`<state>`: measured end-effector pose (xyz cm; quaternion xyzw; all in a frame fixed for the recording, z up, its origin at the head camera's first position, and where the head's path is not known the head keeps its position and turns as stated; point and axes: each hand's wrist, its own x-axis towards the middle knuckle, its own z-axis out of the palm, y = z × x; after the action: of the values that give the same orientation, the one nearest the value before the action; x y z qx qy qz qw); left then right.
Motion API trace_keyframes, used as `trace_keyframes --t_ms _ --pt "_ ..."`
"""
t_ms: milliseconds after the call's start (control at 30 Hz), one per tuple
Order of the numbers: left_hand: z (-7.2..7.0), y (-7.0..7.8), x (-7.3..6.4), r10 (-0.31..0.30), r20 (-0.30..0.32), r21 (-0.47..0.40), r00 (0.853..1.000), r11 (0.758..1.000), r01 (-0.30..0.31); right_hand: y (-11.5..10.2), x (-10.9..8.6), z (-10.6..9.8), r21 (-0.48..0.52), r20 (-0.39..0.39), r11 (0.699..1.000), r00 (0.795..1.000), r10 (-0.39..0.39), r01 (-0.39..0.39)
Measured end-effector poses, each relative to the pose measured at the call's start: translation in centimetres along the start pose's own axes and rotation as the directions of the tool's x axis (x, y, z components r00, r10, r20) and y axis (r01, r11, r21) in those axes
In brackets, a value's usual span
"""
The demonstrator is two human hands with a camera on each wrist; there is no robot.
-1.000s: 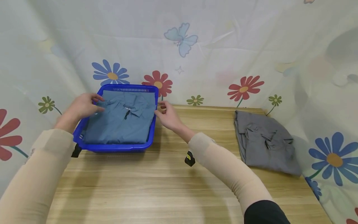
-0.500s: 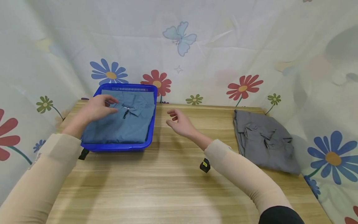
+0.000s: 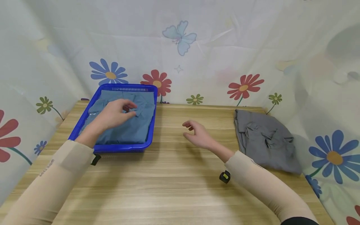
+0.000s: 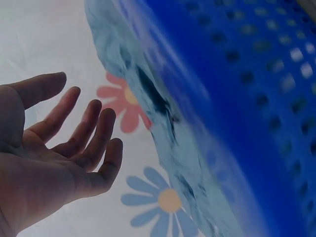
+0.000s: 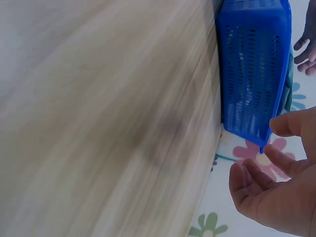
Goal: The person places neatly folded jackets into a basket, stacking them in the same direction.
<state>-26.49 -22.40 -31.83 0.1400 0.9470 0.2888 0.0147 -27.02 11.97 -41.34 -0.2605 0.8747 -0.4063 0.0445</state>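
Left hand (image 3: 113, 114) lay over the blue shirt (image 3: 126, 129) in the basket (image 3: 123, 147), fingers loosely curved, tips near the collar. Whether the tips touched the cloth could not be told: the left wrist view showed the fingers (image 4: 86, 133) relaxed and apart, gripping nothing. Left forearm in a beige sleeve (image 3: 53, 181) ran from the lower left corner up to the basket's near wall.

Right hand (image 3: 198, 136) hovered above the bare surface (image 3: 168, 187), between the basket and the grey garment (image 3: 265, 145), well apart from both. Palm faced left, fingers relaxed and slightly bent, holding nothing; the right wrist view agreed. Right sleeve (image 3: 267, 190) came in from the lower right.

The blue shirt sat folded inside the basket at the surface's far left, against the flowered backdrop (image 3: 244, 86). The grey garment lay folded at the far right. Nothing stood between the right hand and either item.

Count: one basket, one blue shirt, one grey garment, two hands.
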Motion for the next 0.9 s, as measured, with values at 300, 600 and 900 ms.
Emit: trace_keyframes --t_ms 300,600,900 --pt "2.3 2.2 -0.6 0.1 -0.017 -0.03 0.995 0.994 -0.101 1.9 -3.0 -1.7 0.027 -0.01 0.999 0.999 0.048 -0.047" --pt "4.4 3.8 -1.1 0.176 -0.037 -0.073 0.984 0.981 -0.179 4.1 -6.4 -4.1 0.029 -0.054 0.992 0.991 0.121 -0.119" --pt "6.5 5.4 -2.0 0.263 -0.05 -0.152 0.963 0.951 -0.268 6.8 -9.8 -7.6 -0.166 -0.185 0.959 0.963 0.198 -0.229"
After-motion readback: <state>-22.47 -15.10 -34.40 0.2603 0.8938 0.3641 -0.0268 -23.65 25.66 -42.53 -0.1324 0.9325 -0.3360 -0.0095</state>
